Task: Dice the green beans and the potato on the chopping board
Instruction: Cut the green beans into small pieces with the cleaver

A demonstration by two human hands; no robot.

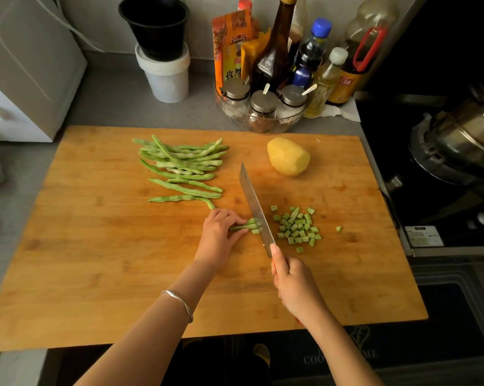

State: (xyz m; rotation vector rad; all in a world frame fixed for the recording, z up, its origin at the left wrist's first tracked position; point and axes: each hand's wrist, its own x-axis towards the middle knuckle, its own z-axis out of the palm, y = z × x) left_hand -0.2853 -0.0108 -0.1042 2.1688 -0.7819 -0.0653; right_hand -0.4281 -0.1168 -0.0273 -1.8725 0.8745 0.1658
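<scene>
Grey kitchen worktop carries a wooden chopping board [96, 260]. On it the left hand [219, 238] curls its fingers and thumb round a short bundle of green beans [247, 226], pinning it flat. Just right of those fingertips the knife [253, 207] stands on the bundle's cut end. The right hand [293, 285] is wrapped tightly round the knife's red handle. Diced pieces [298, 228] lie right of the blade, whole beans [182, 165] beyond the left hand, and the potato [288, 156] beyond the blade's tip.

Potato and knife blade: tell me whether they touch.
Apart. The head view shows bare chopping board between the potato and the knife blade.
</scene>
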